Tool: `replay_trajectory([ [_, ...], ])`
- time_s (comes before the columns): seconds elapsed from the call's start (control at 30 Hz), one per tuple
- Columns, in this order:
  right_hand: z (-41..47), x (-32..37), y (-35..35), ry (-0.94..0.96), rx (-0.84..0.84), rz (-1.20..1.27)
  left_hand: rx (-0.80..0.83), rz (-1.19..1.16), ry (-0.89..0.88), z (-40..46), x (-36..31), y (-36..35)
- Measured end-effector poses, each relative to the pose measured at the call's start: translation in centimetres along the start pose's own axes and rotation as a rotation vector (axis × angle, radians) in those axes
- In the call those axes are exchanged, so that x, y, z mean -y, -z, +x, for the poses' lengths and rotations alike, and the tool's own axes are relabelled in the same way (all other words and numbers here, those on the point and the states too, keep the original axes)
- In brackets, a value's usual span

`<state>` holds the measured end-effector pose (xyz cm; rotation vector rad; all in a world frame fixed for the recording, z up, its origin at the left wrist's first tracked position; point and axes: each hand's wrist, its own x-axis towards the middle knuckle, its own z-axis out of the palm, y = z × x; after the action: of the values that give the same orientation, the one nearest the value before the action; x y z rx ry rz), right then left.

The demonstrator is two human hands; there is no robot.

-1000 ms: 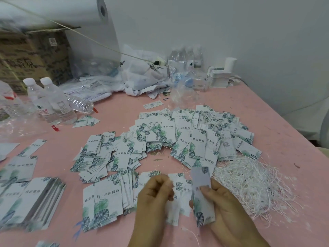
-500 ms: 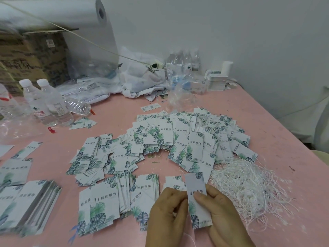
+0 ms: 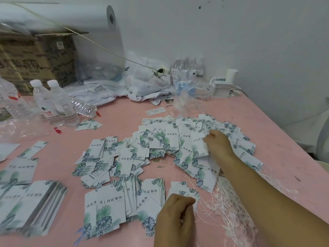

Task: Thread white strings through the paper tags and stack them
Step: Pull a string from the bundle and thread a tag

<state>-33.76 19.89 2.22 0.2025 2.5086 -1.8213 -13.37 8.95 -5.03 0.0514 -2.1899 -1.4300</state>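
Several stacked tags (image 3: 26, 205) are lying at the table's (image 3: 124, 111) left edge, partly cut off by the frame. Moving right, the left hand (image 3: 175, 216) is curling near the front edge, seemingly pinching a white string (image 3: 200, 207), though the thread is too thin to be sure. Beyond it, the right hand (image 3: 218, 142) is reaching into the loose tags (image 3: 160, 139), fingers closing on one tag (image 3: 199, 145). White strings (image 3: 231, 211) are lying tangled under the right forearm. Dragging that arm could be snagging strings and scattering tags. Whether the gripped tag is already threaded is impossible to tell.
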Motion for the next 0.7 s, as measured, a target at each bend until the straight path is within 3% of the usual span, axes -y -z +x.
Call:
replay_trajectory([
  [0.1,0.3,-1.4,0.1,0.069,-0.013,-0.166,-0.007,-0.011,0.034,0.3,0.3,0.2],
  [0.3,-5.4,-2.9,0.8,0.245,-0.007,-0.205,-0.096,-0.083,0.128,0.3,-0.1,0.3],
  [0.53,-15.9,-6.8,-2.0,0.372,0.363,-0.421,-0.473,-0.266,0.227,1.4,-0.7,2.5],
  [0.7,-17.8,-6.4,-5.5,0.383,0.389,-0.521,-0.633,-0.312,0.306,1.9,0.2,4.0],
])
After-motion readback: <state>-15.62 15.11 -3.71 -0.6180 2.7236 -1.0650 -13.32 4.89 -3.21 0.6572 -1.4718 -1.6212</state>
